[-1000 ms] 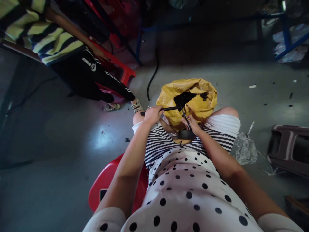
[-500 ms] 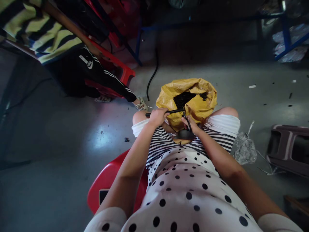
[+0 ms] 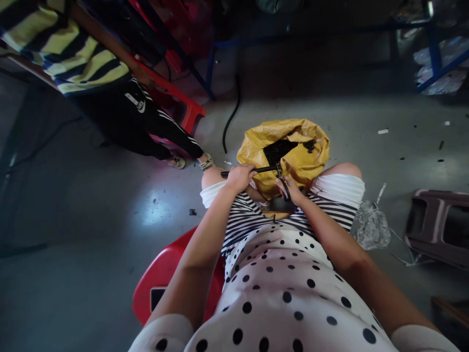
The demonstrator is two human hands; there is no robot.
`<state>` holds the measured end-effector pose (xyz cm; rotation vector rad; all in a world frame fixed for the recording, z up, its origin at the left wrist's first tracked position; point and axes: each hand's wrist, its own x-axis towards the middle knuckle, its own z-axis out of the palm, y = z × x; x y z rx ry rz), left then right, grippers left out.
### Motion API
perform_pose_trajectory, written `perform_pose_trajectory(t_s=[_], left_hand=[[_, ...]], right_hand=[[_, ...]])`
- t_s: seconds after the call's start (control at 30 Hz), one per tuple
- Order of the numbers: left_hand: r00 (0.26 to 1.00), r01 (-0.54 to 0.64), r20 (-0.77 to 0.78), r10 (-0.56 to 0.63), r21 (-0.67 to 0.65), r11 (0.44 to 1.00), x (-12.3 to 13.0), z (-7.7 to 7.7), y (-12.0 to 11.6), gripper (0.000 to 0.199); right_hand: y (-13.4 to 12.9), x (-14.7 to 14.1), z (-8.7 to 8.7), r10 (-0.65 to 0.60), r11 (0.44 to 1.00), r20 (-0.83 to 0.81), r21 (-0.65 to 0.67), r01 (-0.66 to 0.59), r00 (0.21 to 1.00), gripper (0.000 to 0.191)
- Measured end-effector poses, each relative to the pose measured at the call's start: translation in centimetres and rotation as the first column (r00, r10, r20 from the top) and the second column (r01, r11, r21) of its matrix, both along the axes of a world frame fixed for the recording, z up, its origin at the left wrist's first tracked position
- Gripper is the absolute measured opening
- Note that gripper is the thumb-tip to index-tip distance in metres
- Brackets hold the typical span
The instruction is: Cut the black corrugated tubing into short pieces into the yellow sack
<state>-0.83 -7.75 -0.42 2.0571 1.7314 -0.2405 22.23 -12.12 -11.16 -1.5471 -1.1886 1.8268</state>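
Observation:
My left hand [image 3: 240, 177] is closed round a black rubber strip or tube [image 3: 266, 169], which points to the right over a yellow sack [image 3: 252, 142]. My right hand [image 3: 291, 189] grips black-handled scissors [image 3: 283, 185]; their blades meet the strip close to its right end. Between my knees the sack stands with its mouth rolled open, and small black pieces [image 3: 280, 150] show inside it. Part of the right hand's fingers is hidden behind the scissor handles.
A person in a striped shirt [image 3: 88, 63] stands at the left beside a red stool [image 3: 190, 112]. One black hose [image 3: 230, 115] lies on the floor. To the right are a crumpled clear plastic bag [image 3: 372, 225] and a brown stool [image 3: 436, 225]. My red chair [image 3: 164, 274] holds a phone-like object [image 3: 157, 297].
The scissor handles have shifted slightly while the blades stay at the strip's right end. The other person's feet and legs have moved a little to the left.

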Motion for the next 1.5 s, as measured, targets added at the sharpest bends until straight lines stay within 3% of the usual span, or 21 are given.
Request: perform_pose_trajectory(t_s=[0.43, 0.6, 0.77, 0.9, 1.03, 1.5], left_hand=[[1.0, 0.013, -0.019, -0.013, -0.009, 1.0, 0.3, -0.1, 0.4, 0.026], [1.0, 0.021, -0.023, -0.021, -0.027, 0.999, 0.0, 0.0, 0.4, 0.025], [0.999, -0.036, -0.019, 0.036, 0.005, 0.999, -0.6, 0.2, 0.4, 0.027], [0.997, -0.074, 0.002, 0.074, 0.035, 0.997, -0.7, 0.6, 0.6, 0.028], [0.998, -0.061, 0.014, 0.06, 0.037, 0.997, -0.2, 0.9, 0.6, 0.027], [0.999, 0.032, -0.003, -0.032, -0.002, 0.999, 1.4, -0.4, 0.4, 0.023]], right_hand=[[-0.5, 0.2, 0.5, 0.029, 0.996, 0.087, 0.085, -0.036, 0.996, 0.053], [-0.2, 0.4, 0.1, -0.033, 0.986, 0.146, 0.168, 0.008, 0.989, 0.051], [0.2, 0.4, 0.2, -0.069, 0.997, 0.077, 0.044, 0.066, 0.995, 0.057], [0.1, 0.3, 0.3, 0.007, 1.0, -0.052, 0.004, -0.007, 0.999, 0.059], [-0.1, 0.2, 0.3, 0.064, 0.998, -0.028, 0.013, -0.064, 0.998, 0.06], [-0.1, 0.2, 0.1, 0.058, 0.997, 0.04, 0.047, -0.059, 0.998, 0.059]])
